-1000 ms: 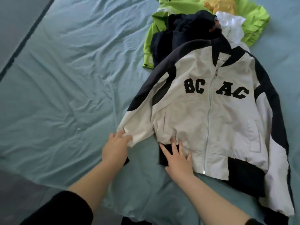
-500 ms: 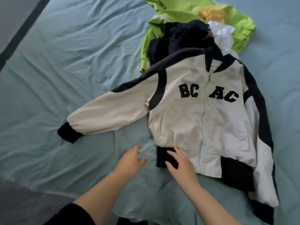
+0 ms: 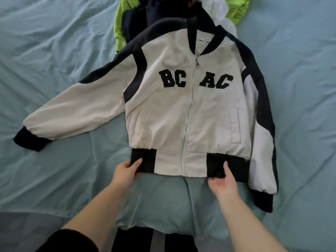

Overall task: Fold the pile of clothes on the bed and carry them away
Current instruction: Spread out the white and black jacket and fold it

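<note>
A white and navy zip jacket (image 3: 163,113) with "BC AC" on the chest lies face up on the bed. Its left sleeve (image 3: 72,115) stretches out to the left, and the right sleeve lies along the body. My left hand (image 3: 125,171) pinches the black hem band at its left corner, thumb on top. My right hand (image 3: 224,180) pinches the black hem band on the right side, thumb on top. Behind the collar lies the rest of the pile: a dark navy garment (image 3: 145,17), a lime green garment (image 3: 119,30) and a white piece (image 3: 218,8).
The bed wears a wrinkled light teal sheet (image 3: 54,51) that spreads to both sides of the jacket. The bed's near edge runs along the bottom, with my dark clothing (image 3: 154,240) below it.
The left sleeve was pulled out to the left and released. Both hands moved to the hem and took hold of it; the hem now lies flat and straight. The view shifted closer.
</note>
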`<state>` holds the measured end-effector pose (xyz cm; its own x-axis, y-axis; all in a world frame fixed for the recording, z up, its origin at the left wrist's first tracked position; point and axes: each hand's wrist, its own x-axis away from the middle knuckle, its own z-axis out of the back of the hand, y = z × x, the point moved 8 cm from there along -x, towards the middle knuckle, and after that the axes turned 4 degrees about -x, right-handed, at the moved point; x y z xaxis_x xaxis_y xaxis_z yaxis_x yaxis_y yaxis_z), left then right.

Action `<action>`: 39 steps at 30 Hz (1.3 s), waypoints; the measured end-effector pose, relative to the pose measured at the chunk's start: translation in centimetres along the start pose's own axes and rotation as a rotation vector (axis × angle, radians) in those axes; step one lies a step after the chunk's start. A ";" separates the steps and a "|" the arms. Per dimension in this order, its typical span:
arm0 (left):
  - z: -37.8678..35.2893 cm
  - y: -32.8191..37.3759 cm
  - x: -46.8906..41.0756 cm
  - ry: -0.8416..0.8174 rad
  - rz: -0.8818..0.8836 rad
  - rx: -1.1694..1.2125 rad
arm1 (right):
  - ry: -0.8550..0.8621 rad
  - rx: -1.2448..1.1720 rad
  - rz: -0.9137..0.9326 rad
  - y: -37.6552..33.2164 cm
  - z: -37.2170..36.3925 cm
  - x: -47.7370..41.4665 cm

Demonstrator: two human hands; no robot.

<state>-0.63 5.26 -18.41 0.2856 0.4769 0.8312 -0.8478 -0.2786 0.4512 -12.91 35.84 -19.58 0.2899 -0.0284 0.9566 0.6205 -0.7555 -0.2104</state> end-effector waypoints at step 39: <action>4.6 -4.5 0.5 -0.214 0.089 -0.062 | 0.476 1.644 1.049 -5.0 1.9 8.6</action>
<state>5.33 2.93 -18.52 0.2911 0.2632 0.9198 -0.8978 -0.2571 0.3577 -12.09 40.61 -10.68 0.9065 -0.3238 0.2709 0.3994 0.8658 -0.3014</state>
